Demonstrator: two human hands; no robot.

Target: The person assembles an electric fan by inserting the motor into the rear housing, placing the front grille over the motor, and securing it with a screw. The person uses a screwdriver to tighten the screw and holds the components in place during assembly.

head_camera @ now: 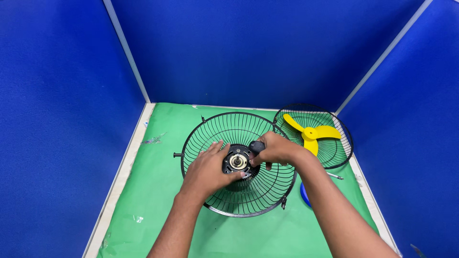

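Observation:
A black wire fan guard [224, 131] lies dish-up in the middle of the green table [153, 191]. At its hub sits the round black motor face [237, 161] with a metal shaft in the centre. My left hand [206, 171] rests on the guard's wires and grips the hub from the left. From the right, my right hand [277, 149] pinches a small black ring-shaped part [256, 146] at the hub's upper right edge.
A second black wire guard [340, 152] lies at the back right with a yellow three-blade propeller [311, 134] inside it. A blue round object [304, 195] peeks out under my right forearm. A thin metal piece [335, 176] lies nearby. Blue partition walls enclose the table.

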